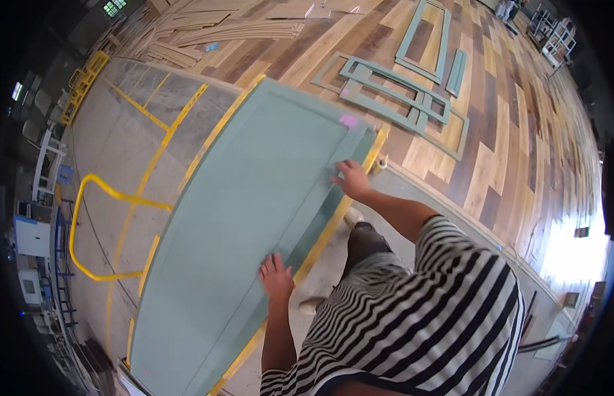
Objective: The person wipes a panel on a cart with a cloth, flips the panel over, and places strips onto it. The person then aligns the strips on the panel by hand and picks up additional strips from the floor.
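A large pale green panel (234,178) lies on a yellow cart (381,142), with more of the same green surface showing along its near side. My left hand (277,277) rests on the panel close to the near edge, fingers stretched out over the surface. Farther along the same edge, my right hand (352,179) touches the panel with its fingers apart and slightly bent. Neither hand has anything enclosed in it. A pink patch (348,121) marks the panel's far right corner, beyond my right hand.
Several green frames (393,99) lie on the wood-plank floor (505,125) ahead to the right. Stacked boards (234,33) lie farther off. The cart's yellow handle (76,218) sticks out over the concrete at left. Yellow lines (158,148) mark that floor.
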Demonstrator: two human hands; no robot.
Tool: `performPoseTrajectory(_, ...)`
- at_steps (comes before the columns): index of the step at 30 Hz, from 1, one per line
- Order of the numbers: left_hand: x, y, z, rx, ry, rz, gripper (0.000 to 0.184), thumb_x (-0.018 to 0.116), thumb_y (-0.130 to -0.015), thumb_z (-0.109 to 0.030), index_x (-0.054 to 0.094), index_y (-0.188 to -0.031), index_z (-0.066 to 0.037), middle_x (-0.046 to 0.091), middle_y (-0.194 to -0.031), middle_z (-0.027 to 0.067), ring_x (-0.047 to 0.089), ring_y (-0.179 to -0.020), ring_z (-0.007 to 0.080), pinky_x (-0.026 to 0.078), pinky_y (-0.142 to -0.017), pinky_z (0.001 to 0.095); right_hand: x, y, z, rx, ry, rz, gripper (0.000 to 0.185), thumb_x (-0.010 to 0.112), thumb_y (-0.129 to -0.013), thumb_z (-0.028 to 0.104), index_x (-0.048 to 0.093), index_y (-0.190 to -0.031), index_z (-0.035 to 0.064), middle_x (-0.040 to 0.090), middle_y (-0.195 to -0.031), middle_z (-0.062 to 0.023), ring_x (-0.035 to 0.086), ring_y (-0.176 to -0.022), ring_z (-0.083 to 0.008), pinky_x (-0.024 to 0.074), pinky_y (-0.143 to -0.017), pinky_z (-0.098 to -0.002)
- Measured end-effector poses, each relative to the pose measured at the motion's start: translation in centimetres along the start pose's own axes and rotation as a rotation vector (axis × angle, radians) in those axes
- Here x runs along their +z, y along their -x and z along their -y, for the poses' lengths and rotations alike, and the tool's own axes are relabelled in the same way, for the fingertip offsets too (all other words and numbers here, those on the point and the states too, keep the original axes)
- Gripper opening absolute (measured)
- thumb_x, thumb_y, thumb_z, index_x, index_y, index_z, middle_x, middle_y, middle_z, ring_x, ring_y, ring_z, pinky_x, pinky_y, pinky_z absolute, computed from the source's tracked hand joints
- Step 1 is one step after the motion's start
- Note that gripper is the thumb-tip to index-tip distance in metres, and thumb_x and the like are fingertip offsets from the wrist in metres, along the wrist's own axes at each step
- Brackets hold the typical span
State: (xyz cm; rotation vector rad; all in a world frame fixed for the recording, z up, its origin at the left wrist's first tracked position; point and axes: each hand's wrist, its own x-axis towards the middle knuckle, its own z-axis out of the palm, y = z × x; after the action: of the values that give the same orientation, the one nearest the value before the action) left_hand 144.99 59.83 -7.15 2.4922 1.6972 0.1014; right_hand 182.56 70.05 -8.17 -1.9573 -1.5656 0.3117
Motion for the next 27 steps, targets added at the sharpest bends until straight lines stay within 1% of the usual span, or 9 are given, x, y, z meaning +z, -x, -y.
performPoseTrajectory(2, 1.3, -7.3, -5.6, -0.008, 0.021, -0.007, 0.069, 0.073, -0.075, -0.032, 0.044, -0.131, -0.005, 0.047, -0.13, 0.0151, 0.044, -0.12, 0.0335, 0.034, -0.099, 0.0497, -2.7, -5.0, -6.2, -0.001, 0.126, -0.073, 0.053, 0.075, -0.074, 0.028, 0.056, -0.12, 0.0132, 0.054, -0.118, -0.0147, 0.052, -0.112, -0.034, 0.0452, -0.092, -0.0427)
performPoseTrajectory(4, 1.2, -10.7, -8.8, -0.008, 0.016, 0.052, 0.069, 0.074, -0.075, -0.033, 0.044, -0.131, -0.005, 0.047, -0.129, 0.0151, 0.045, -0.118, 0.033, 0.035, -0.098, 0.048, -5.1, -8.4, -11.0, -0.078, 0.203, -0.024, 0.062, 0.076, -0.073, 0.03, 0.052, -0.128, 0.016, 0.049, -0.126, -0.0156, 0.047, -0.118, -0.0345, 0.0429, -0.094, -0.0448)
performPoseTrajectory(6, 1.1, -16.1, -13.0, 0.064, 0.006, 0.025, 0.067, 0.073, -0.076, -0.031, 0.045, -0.13, -0.003, 0.049, -0.124, 0.014, 0.046, -0.113, 0.0327, 0.04, -0.092, 0.0466, -6.1, -10.8, -13.8, -0.115, 0.222, 0.071, 0.062, 0.076, -0.073, 0.03, 0.052, -0.129, 0.0169, 0.048, -0.128, -0.016, 0.046, -0.119, -0.0346, 0.0422, -0.095, -0.0447)
performPoseTrajectory(8, 0.9, -19.7, -15.9, 0.025, -0.011, 0.1, 0.065, 0.073, -0.076, -0.031, 0.046, -0.128, -0.002, 0.049, -0.119, 0.0135, 0.047, -0.111, 0.0321, 0.041, -0.089, 0.0463, -7.2, -13.1, -16.1, -0.173, 0.247, 0.168, 0.063, 0.076, -0.073, 0.03, 0.051, -0.129, 0.0179, 0.047, -0.13, -0.0163, 0.045, -0.12, -0.0348, 0.0415, -0.096, -0.0446)
performPoseTrajectory(11, 0.9, -22.4, -17.9, -0.011, -0.085, 0.194, 0.063, 0.073, -0.076, -0.031, 0.046, -0.125, -0.002, 0.05, -0.111, 0.0121, 0.049, -0.107, 0.0302, 0.043, -0.085, 0.0443, -7.0, -15.6, -17.9, -0.297, 0.167, 0.339, 0.055, 0.072, -0.073, 0.017, 0.054, -0.125, 0.0149, 0.058, -0.112, -0.013, 0.055, -0.107, -0.032, 0.0453, -0.09, -0.042)
performPoseTrajectory(12, 0.9, -22.9, -18.3, -0.021, -0.121, 0.212, 0.063, 0.073, -0.075, -0.03, 0.045, -0.124, -0.003, 0.049, -0.108, 0.0112, 0.049, -0.105, 0.0288, 0.044, -0.084, 0.0427, -7.0, -16.0, -18.2, -0.305, 0.154, 0.343, 0.055, 0.072, -0.073, 0.017, 0.054, -0.125, 0.0149, 0.058, -0.112, -0.013, 0.055, -0.107, -0.032, 0.0453, -0.09, -0.042)
performPoseTrajectory(15, 0.7, -23.3, -18.6, -0.039, -0.131, 0.265, 0.064, 0.074, -0.075, -0.03, 0.044, -0.124, -0.002, 0.049, -0.11, 0.0123, 0.049, -0.107, 0.0293, 0.044, -0.086, 0.0428, -7.4, -16.4, -18.2, -0.349, 0.089, 0.3, 0.048, 0.069, -0.072, 0.014, 0.06, -0.118, 0.0125, 0.061, -0.098, -0.0116, 0.058, -0.097, -0.0312, 0.0475, -0.085, -0.0397)
performPoseTrajectory(18, 0.9, -23.5, -18.4, -0.06, -0.124, 0.289, 0.065, 0.074, -0.075, -0.027, 0.042, -0.126, -0.004, 0.047, -0.112, 0.0135, 0.048, -0.107, 0.032, 0.046, -0.085, 0.0447, -7.2, -16.7, -19.0, -0.407, 0.053, 0.28, 0.045, 0.069, -0.072, 0.014, 0.06, -0.117, 0.0111, 0.061, -0.097, -0.011, 0.058, -0.095, -0.0303, 0.0481, -0.084, -0.0393)
performPoseTrajectory(27, 0.9, -23.8, -18.5, -0.132, -0.064, 0.327, 0.063, 0.074, -0.075, -0.027, 0.043, -0.126, -0.005, 0.046, -0.113, 0.0133, 0.047, -0.107, 0.0335, 0.044, -0.088, 0.0455, -7.1, -17.9, -20.4, -0.57, 0.064, 0.287, 0.043, 0.07, -0.073, 0.018, 0.062, -0.113, 0.0074, 0.058, -0.091, -0.0094, 0.057, -0.09, -0.0277, 0.0474, -0.081, -0.0376)
